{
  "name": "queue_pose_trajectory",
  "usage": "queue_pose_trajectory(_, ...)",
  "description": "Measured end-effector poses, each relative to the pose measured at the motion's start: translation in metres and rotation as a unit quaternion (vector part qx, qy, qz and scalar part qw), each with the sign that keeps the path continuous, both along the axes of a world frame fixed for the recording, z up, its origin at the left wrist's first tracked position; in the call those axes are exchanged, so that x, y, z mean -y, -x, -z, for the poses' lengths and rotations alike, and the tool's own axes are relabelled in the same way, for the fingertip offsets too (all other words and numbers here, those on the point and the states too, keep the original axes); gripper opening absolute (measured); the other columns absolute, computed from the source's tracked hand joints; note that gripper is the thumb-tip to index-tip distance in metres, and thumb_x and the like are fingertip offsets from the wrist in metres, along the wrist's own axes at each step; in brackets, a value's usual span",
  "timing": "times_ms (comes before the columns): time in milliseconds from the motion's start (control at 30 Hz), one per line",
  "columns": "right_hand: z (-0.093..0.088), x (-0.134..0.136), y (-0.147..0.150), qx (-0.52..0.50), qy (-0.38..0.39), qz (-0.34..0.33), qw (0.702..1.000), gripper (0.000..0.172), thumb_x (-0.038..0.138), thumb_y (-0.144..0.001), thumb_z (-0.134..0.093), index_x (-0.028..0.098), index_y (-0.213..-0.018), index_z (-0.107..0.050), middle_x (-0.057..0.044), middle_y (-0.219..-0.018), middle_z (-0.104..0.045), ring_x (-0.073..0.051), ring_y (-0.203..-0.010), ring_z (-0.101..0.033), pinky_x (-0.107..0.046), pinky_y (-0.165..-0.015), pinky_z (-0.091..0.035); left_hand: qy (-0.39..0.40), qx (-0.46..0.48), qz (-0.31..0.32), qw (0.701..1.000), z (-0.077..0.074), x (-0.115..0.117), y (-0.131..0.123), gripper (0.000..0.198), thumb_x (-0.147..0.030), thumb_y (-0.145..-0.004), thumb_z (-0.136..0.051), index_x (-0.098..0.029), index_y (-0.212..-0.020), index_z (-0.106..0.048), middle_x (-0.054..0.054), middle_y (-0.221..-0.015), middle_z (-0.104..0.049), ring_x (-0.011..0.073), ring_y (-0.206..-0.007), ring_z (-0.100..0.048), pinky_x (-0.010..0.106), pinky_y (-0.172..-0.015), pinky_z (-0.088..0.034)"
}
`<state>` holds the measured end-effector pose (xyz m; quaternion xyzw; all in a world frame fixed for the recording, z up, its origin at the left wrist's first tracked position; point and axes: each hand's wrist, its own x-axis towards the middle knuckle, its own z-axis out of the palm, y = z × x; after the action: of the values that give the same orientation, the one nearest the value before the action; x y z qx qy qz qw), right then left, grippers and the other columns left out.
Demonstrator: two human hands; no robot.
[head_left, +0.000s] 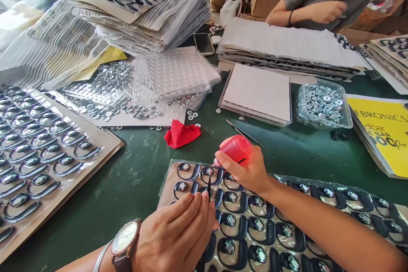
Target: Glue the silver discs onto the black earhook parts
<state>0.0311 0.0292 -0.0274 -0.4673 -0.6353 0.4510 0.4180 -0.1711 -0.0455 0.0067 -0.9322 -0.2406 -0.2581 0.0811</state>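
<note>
My right hand [251, 170] is closed around a small pink-red squeeze bottle [236, 148], its thin tip pointing down-left at a round metal part in the top row of a sheet [172, 174]. Curved black pieces with shiny round centres lie in rows on this brown, plastic-covered sheet. My left hand [178, 229], with a watch on the wrist, pinches dark, pointed tweezers [209, 185] whose tip meets the same part, close to the bottle's tip. My left palm is hidden from view.
A red cloth [182, 134] and another pair of tweezers [245, 134] lie beyond the sheet. A clear box of metal washers [323, 104] stands at right. Tall stacks of sheets [181, 21] rise at the back left. Across the table is a person's arm [306, 15].
</note>
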Motion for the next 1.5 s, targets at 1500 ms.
queue_pose_trajectory(1500, -0.013, 0.004, -0.001, 0.017, -0.011, -0.045, 0.999, 0.027, 0.048, -0.084, -0.067, 0.021, -0.084, -0.065, -0.001, -0.069, -0.07, -0.015, -0.06, -0.064, -0.026, -0.058, -0.052, 0.252, 0.22, -0.114, 0.936, -0.01, -0.04, 0.019, 0.01, -0.013, -0.089, -0.06, -0.015, -0.089, -0.069, 0.002, -0.084, -0.074, 0.0114, -0.073, -0.07, 0.02, -0.067, -0.057)
